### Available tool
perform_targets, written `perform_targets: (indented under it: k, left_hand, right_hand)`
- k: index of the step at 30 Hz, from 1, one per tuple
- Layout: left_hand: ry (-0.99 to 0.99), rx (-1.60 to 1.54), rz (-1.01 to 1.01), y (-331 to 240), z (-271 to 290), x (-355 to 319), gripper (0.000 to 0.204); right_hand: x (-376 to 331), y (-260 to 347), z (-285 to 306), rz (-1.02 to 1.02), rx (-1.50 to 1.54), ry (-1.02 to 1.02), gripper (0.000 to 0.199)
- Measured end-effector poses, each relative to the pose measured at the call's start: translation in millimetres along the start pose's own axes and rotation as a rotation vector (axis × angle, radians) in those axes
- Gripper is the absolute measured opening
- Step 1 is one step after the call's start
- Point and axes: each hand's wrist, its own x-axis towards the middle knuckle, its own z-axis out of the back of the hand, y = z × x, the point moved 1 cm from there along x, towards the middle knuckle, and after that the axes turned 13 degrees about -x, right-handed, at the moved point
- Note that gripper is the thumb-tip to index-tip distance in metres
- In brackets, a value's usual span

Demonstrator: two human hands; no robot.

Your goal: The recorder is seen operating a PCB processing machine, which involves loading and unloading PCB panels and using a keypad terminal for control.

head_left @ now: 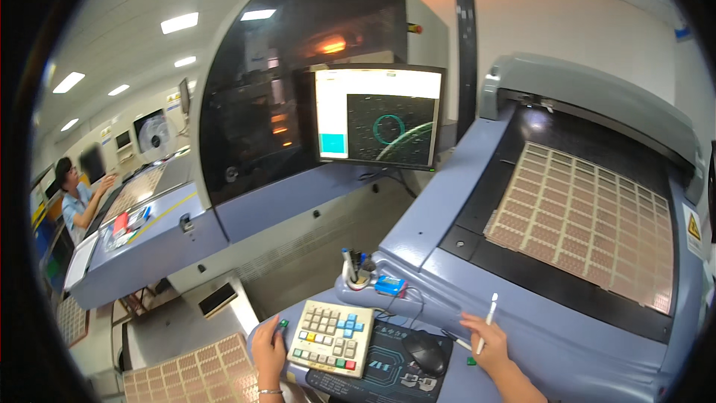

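Note:
My left hand point(268, 351) rests at the left side of a beige keypad point(332, 337), beside a small green button point(283, 324). Its fingers are loosely bent and apart, and nothing shows in them. A slim white pen point(488, 317) stands nearly upright in the fingers of my right hand point(488, 347), which is to the right of the black mouse point(426, 351). A second thin white stick with a dark end point(457, 339) lies between the mouse and that hand. Another green button point(471, 361) sits just under the right hand.
A patterned copper-coloured panel point(582, 224) lies on the machine bed at right; a similar panel point(194, 373) is at lower left. Behind the keypad are a pen holder point(358, 276) and a small blue device point(390, 285). A monitor point(380, 116) stands ahead. A co-worker point(74, 198) is far left.

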Motion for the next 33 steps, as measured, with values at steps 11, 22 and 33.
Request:
perform_targets:
  k: [11, 22, 33]
  left_hand:
    - [0.243, 0.183, -0.018, 5.3, -0.2, 5.7, 0.029]
    - [0.130, 0.138, -0.043, 11.6, -0.6, 1.3, 0.028]
    - [0.164, 0.135, -0.045, 9.7, 1.5, 1.8, 0.027]
  right_hand:
    - [-2.5, -3.9, -1.6, 0.037, -0.021, 0.015, 0.039]
    - [-5.2, -8.1, -3.9, 0.073, -0.010, 0.009, 0.045]
    - [-3.4, -6.8, -1.0, 0.072, -0.010, 0.043, 0.045]
